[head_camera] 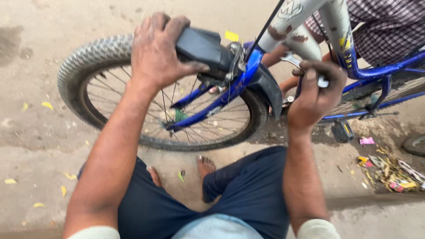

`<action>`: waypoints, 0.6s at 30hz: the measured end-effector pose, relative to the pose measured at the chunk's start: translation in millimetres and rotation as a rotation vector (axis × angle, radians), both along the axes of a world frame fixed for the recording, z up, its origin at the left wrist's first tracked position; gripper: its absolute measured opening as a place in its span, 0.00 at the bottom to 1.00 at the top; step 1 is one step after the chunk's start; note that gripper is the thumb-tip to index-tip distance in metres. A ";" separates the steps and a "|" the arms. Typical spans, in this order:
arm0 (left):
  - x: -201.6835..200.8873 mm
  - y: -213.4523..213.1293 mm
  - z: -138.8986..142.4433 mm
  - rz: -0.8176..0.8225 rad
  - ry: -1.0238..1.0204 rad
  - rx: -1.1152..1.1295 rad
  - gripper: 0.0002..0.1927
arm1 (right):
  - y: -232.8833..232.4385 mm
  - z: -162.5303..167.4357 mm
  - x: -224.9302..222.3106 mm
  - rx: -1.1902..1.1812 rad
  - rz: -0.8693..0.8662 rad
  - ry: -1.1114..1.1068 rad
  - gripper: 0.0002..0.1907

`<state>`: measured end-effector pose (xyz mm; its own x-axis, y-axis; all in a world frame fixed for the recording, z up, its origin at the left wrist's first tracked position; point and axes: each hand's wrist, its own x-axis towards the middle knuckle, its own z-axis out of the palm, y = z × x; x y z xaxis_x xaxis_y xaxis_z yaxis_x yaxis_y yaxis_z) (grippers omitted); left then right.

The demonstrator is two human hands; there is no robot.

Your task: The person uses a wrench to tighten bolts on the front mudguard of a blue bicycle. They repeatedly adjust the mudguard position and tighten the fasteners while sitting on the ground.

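A blue bicycle stands in front of me with its front wheel [102, 53] to the left. My left hand [155, 51] grips the black front mudguard [203, 46] above the tyre. My right hand [316, 90] is closed around a silver spanner [290, 58] near the grey frame tube [292, 33]. The blue fork [230, 90] runs down to the wheel hub. The spanner's far end is hidden by the frame.
Another person in a checked garment [389, 26] is behind the frame, a hand [283, 82] reaching in. A black pedal [343, 131] hangs low. Litter and scraps [389, 170] lie on the dirt ground [40, 132] at right. My bare feet [204, 166] are beneath the wheel.
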<state>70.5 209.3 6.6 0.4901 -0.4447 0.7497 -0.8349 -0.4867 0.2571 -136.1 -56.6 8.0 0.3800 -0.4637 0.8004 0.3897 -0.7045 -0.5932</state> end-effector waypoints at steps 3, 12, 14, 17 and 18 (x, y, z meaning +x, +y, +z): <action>1.5 -2.0 -7.4 0.022 0.017 0.023 0.49 | 13.2 -42.7 -0.4 -0.279 0.008 0.018 0.07; 12.0 -1.4 -9.5 0.040 -0.031 0.033 0.48 | -0.6 9.0 24.8 0.362 0.266 0.135 0.08; -4.3 -2.6 -19.9 0.022 0.027 0.057 0.50 | -8.8 14.2 20.1 0.285 0.322 0.108 0.07; 9.5 -5.5 -2.7 0.042 0.028 0.032 0.50 | 12.1 -6.8 0.4 -0.066 0.062 -0.119 0.05; 6.9 -0.8 -6.6 0.017 0.016 0.021 0.48 | 16.0 -18.3 -2.5 -0.085 0.025 -0.079 0.05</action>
<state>77.4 208.5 0.0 0.5093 -0.4520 0.7323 -0.8223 -0.5065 0.2593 -138.6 -40.6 -10.3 0.3245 -0.3843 0.8643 0.4507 -0.7405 -0.4985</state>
